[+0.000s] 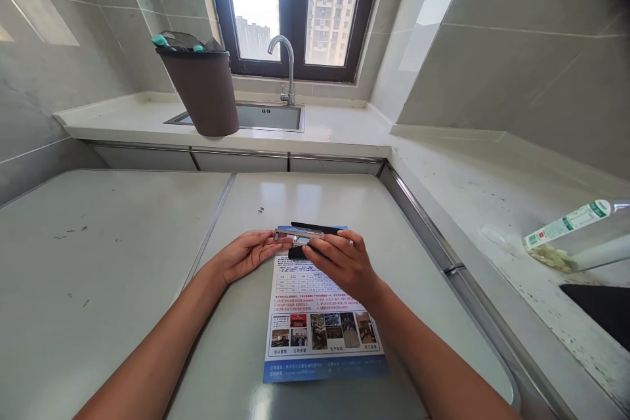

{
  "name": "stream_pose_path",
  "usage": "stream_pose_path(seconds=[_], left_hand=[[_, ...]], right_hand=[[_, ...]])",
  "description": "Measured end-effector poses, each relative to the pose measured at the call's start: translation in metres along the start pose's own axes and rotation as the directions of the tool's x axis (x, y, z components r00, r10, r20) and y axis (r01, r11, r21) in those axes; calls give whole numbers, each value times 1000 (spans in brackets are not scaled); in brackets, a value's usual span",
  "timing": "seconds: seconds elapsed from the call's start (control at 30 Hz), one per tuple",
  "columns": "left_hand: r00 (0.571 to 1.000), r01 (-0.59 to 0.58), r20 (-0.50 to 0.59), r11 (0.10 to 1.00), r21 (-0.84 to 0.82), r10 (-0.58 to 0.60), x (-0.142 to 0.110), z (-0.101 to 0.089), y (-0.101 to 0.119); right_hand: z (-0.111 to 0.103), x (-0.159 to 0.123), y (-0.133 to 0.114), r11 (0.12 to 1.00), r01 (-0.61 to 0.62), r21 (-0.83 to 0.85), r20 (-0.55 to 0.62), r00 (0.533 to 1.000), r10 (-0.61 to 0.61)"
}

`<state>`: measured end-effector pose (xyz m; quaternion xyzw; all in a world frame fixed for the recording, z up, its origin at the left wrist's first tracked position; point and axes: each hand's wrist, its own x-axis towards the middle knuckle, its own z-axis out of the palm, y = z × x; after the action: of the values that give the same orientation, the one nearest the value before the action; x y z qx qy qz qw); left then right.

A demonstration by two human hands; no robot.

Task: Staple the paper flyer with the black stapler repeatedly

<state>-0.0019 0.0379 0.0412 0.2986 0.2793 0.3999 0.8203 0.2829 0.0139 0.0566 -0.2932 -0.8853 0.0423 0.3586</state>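
Note:
A black stapler [315, 228] is held over the middle of the table, its top cover swung up and away from the silver staple channel. My right hand [347, 264] is closed round its rear part, with the fingers wrapped over the side. At the channel's front end, my left hand [253, 253] pinches the metal between thumb and fingers. Whether staples lie inside the channel I cannot tell. Beneath the hands lies a printed leaflet [325, 369] with a blue lower border, a table of text and small photos. The stapler and right hand cover its upper part.
Small staple pieces [260, 210] lie beyond my left hand on the white table [221, 354]. A brown bin [207, 92] stands by the sink [270, 118] and its faucet [290, 69]. On the right counter lies a clear labelled bottle [571, 233].

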Motion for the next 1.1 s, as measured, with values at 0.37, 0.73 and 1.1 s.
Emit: stream_pose_path(seconds=[0.37, 0.73, 1.1], left_hand=[[993, -28, -116, 999, 35, 32, 1, 2, 4], [987, -121, -90, 980, 156, 136, 4, 8, 1], [994, -99, 71, 917, 387, 77, -1, 25, -7]], right_hand=[[2, 4, 3, 981, -167, -101, -374, 920, 118], [16, 6, 14, 723, -578, 378, -94, 753, 652], [20, 6, 12, 750, -582, 314, -12, 787, 616]])
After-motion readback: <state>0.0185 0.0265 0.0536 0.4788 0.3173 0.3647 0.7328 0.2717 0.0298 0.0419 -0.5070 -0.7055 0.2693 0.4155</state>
